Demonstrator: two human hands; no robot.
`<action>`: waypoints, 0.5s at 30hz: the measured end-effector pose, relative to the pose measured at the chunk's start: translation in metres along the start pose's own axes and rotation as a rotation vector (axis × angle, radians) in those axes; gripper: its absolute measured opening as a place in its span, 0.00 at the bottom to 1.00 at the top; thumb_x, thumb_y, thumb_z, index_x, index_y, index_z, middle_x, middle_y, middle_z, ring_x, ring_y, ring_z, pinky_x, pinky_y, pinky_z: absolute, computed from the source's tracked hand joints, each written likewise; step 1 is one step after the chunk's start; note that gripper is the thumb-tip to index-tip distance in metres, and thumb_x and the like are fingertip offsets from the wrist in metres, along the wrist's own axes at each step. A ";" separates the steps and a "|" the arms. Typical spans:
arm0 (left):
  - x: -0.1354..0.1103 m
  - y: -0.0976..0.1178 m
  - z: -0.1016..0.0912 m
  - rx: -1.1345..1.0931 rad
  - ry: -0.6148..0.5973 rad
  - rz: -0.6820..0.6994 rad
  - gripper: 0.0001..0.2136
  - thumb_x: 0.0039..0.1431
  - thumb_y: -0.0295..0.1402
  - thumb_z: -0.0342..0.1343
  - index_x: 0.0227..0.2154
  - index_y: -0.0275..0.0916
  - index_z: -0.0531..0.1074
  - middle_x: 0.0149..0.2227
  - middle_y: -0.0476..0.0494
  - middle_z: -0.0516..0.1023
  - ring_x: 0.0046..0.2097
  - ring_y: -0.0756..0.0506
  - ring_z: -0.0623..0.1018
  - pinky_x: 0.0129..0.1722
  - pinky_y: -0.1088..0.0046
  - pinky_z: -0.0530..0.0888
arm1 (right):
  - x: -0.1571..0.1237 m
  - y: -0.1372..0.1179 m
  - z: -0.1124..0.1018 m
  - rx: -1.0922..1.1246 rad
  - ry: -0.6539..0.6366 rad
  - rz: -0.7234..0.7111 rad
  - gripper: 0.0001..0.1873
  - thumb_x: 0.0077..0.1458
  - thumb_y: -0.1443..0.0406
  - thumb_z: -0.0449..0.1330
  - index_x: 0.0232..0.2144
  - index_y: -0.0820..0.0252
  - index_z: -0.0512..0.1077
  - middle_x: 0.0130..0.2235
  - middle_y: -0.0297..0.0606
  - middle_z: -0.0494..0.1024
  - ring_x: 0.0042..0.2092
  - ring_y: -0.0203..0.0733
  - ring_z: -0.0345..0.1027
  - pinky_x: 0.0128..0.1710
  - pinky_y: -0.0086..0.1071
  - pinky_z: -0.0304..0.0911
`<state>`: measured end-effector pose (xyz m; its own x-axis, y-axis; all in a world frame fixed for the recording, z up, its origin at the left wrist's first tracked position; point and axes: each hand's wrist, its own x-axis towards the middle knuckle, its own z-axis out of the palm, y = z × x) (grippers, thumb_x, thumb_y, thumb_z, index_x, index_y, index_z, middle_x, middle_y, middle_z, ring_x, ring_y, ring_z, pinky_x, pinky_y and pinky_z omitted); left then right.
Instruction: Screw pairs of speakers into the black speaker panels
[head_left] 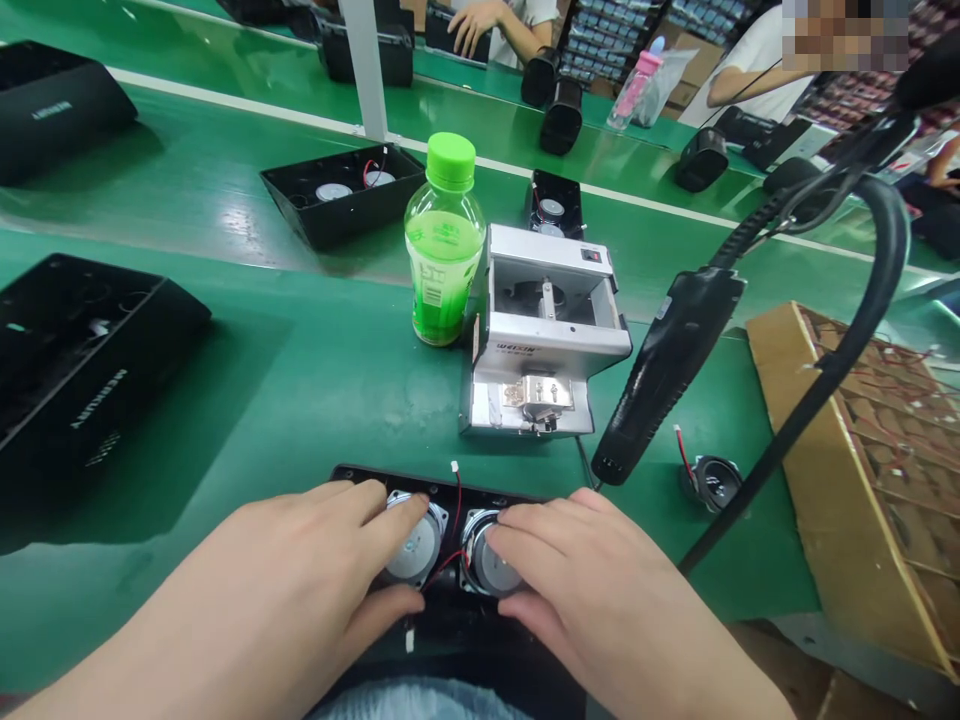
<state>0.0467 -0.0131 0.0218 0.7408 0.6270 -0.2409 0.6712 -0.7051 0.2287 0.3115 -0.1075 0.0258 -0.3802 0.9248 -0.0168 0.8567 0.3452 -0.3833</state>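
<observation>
In front of me lies a black speaker housing (pixel 450 625) with two round silver-backed speakers seated side by side in it. My left hand (pixel 330 550) has its fingers and thumb curled around the left speaker (pixel 417 548). Around the right speaker (pixel 491 560), my right hand (pixel 559 550) curls the same way, fingertips on its rim. Red and black wires (pixel 448 560) run between the two speakers. One white connector (pixel 454 467) sticks up past the housing's far edge, and another (pixel 409 640) hangs at the near side. My palms cover the housing's ends.
Beyond the housing stand a grey bench machine (pixel 551 340) and a green-capped bottle (pixel 444 245). A black electric screwdriver (pixel 667 370) hangs at right, near a loose speaker (pixel 712 483) and a cardboard box (pixel 847 480). Black housings (pixel 97 370) sit at left; co-workers (pixel 517 30) are across the bench.
</observation>
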 end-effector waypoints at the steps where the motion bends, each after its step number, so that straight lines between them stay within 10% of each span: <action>1: -0.004 -0.002 0.002 0.006 0.021 0.018 0.19 0.65 0.39 0.66 0.59 0.52 0.80 0.51 0.41 0.87 0.48 0.31 0.88 0.38 0.55 0.84 | 0.000 0.000 -0.001 0.003 0.000 0.005 0.23 0.58 0.63 0.78 0.53 0.49 0.76 0.53 0.25 0.87 0.51 0.43 0.82 0.40 0.42 0.64; 15: 0.029 0.008 -0.030 0.065 -0.240 -0.007 0.09 0.60 0.34 0.61 0.41 0.49 0.83 0.39 0.45 0.88 0.38 0.33 0.87 0.34 0.57 0.76 | 0.002 -0.002 -0.007 0.099 -0.102 0.076 0.16 0.65 0.66 0.72 0.52 0.49 0.76 0.54 0.26 0.86 0.53 0.44 0.80 0.48 0.44 0.64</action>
<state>0.0742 0.0095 0.0452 0.7032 0.5409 -0.4615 0.6676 -0.7256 0.1669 0.3113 -0.1053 0.0331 -0.3532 0.9249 -0.1410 0.8477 0.2526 -0.4665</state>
